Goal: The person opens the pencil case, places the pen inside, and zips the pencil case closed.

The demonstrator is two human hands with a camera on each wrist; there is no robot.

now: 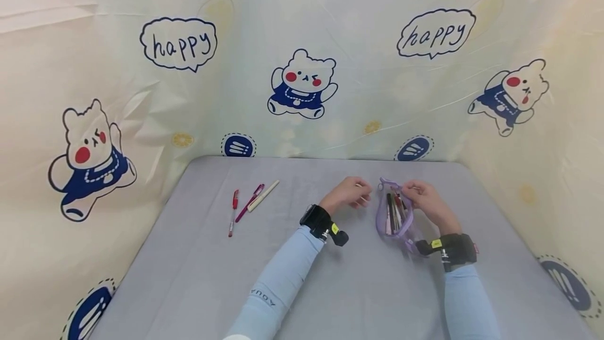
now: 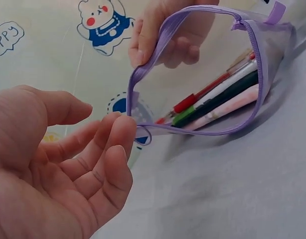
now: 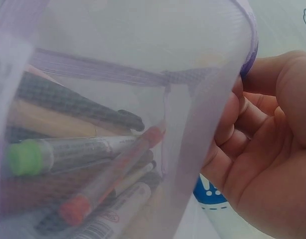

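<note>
A see-through pencil case (image 1: pixel 380 220) with purple zip edging lies open on the right half of the table, several pens (image 1: pixel 394 213) inside it. My right hand (image 1: pixel 428 202) pinches the case's rim between thumb and fingers; the right wrist view shows the mesh side and a green-capped marker (image 3: pixel 68 155) within. To the left of the case is my left hand (image 1: pixel 350 193), its fingers loosely bent and holding nothing. In the left wrist view the left hand (image 2: pixel 68 164) is beside the case's near corner, fingertips close to the purple edge (image 2: pixel 132 94); whether they touch it I cannot tell.
On the left half of the table lie a red-capped pen (image 1: pixel 234 206), a purple pen (image 1: pixel 250 202) and a cream-coloured pen (image 1: pixel 263 196). The grey table (image 1: pixel 330 298) is bordered by a printed curtain (image 1: pixel 358 88) at the back and sides.
</note>
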